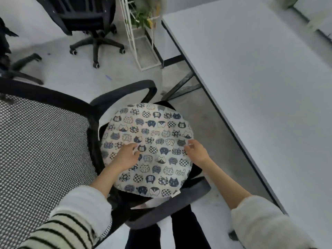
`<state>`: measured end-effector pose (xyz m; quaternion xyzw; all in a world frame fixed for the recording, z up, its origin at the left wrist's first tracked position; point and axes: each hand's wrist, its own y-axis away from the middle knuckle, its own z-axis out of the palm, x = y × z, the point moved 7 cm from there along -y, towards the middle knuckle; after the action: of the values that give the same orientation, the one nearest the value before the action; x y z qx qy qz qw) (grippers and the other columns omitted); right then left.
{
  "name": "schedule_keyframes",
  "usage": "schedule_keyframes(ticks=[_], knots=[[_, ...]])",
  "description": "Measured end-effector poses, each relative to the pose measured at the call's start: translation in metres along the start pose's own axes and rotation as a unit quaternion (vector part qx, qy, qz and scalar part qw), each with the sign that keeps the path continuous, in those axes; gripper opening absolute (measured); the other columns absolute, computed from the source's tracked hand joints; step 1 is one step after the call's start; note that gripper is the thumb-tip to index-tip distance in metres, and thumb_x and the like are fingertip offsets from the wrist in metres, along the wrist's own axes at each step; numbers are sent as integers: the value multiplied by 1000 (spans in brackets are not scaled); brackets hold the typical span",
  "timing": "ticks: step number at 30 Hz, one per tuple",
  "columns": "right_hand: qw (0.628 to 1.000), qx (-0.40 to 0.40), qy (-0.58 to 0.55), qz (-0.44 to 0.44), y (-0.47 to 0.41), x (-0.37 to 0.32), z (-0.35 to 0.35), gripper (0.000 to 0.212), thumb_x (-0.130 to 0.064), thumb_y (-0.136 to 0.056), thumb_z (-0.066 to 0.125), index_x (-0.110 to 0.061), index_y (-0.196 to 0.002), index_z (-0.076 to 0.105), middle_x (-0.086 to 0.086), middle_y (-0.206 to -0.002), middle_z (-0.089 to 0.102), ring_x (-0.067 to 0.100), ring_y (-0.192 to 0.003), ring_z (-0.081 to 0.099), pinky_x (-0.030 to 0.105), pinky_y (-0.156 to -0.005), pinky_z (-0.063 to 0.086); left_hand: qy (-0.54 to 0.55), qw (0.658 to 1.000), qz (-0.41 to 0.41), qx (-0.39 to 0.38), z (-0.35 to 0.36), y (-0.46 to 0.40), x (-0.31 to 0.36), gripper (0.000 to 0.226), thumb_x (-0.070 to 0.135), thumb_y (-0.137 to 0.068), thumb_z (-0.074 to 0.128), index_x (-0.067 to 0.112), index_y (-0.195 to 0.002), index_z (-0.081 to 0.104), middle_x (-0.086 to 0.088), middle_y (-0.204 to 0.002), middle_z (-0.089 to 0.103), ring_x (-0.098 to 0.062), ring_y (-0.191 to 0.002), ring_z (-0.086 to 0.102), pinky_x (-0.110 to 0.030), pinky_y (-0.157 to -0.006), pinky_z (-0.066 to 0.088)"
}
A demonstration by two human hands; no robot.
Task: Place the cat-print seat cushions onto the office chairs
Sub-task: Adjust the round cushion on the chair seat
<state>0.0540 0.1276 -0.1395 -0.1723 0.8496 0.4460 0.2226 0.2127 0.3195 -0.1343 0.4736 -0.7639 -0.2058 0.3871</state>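
Note:
A round cream cushion (154, 133) printed with dark cat faces lies flat on the seat of a black office chair (124, 92), between its two armrests. My left hand (126, 155) rests palm down on the cushion's near-left part, fingers spread. Over the cushion's right side my right hand (196, 150) hovers with loosely curled fingers, and nothing is held in it. The chair's mesh backrest (39, 150) fills the left of the view. Most of the black seat is hidden under the cushion.
A long white desk (260, 78) runs along the right, close to the chair. A second black office chair (91, 20) stands at the back, with part of a third (18, 69) at far left. A white wire plant stand (142, 33) sits by the desk's far end.

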Motion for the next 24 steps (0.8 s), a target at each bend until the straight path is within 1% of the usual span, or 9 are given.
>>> schedule_keyframes(ticks=[4, 7, 9, 12, 14, 18, 20, 22, 24], knots=[[998, -13, 4, 66, -55, 29, 16, 53, -27, -99, 43, -8, -145, 26, 15, -140, 47, 31, -127, 47, 35, -101, 39, 20, 996, -77, 30, 14, -36, -38, 50, 20, -97, 46, 8, -143, 34, -16, -147, 31, -29, -136, 32, -36, -114, 25], [994, 6, -21, 105, -84, 41, 24, 51, -27, -97, 48, -8, -141, 32, 13, -140, 46, 31, -129, 44, 41, -105, 37, -1, 992, -118, 37, 10, -75, -63, 54, 22, -96, 45, 9, -146, 27, -19, -151, 22, -32, -141, 17, -42, -117, 16], [991, 18, -42, 123, -109, 52, 34, 53, -29, -94, 53, -8, -139, 35, 11, -139, 46, 31, -131, 42, 44, -109, 37, -16, 989, -143, 42, 5, -111, -77, 61, 25, -96, 45, 13, -149, 18, -18, -154, 11, -34, -143, 9, -47, -118, 13], [989, 36, -37, 136, -140, 70, 48, 75, -45, -87, 58, -12, -146, 25, 10, -146, 39, 31, -137, 34, 49, -111, 33, -5, 986, -148, 80, -6, -157, -89, 69, 24, -96, 45, 18, -151, 4, -15, -157, -3, -34, -145, -2, -51, -118, 10], [988, 47, -26, 143, -154, 75, 52, 80, -49, -85, 58, -13, -147, 22, 10, -147, 37, 32, -136, 34, 49, -111, 33, -17, 980, -162, 112, -12, -174, -99, 71, 28, -96, 43, 22, -151, -2, -16, -157, -7, -35, -145, -2, -52, -117, 9], [982, 58, -37, 178, -178, 83, 58, 89, -56, -80, 62, -18, -148, 18, 12, -149, 34, 35, -135, 36, 51, -109, 36, -29, 971, -194, 136, -15, -195, -124, 71, 46, -93, 37, 33, -148, -6, -23, -155, -3, -40, -143, 3, -61, -112, 11], [978, 61, -47, 195, -185, 87, 60, 91, -55, -77, 65, -21, -147, 18, 13, -148, 35, 36, -133, 38, 53, -107, 37, -30, 973, -184, 134, -16, -197, -129, 69, 52, -92, 36, 37, -147, -4, -26, -151, 11, -44, -138, 16, -61, -109, 20], [971, 90, -62, 211, -189, 91, 57, 85, -47, -75, 69, -23, -144, 25, 13, -142, 42, 37, -128, 44, 54, -104, 40, -40, 973, -176, 145, -19, -194, -126, 70, 52, -91, 39, 36, -148, 1, -27, -141, 26, -45, -126, 32, -56, -102, 31], [963, 126, -84, 222, -186, 86, 50, 71, -34, -80, 68, -24, -139, 30, 12, -136, 48, 36, -123, 48, 52, -101, 44, -77, 969, -170, 162, -25, -185, -115, 69, 49, -91, 42, 33, -148, 7, -26, -134, 31, -44, -119, 35, -55, -98, 32]])
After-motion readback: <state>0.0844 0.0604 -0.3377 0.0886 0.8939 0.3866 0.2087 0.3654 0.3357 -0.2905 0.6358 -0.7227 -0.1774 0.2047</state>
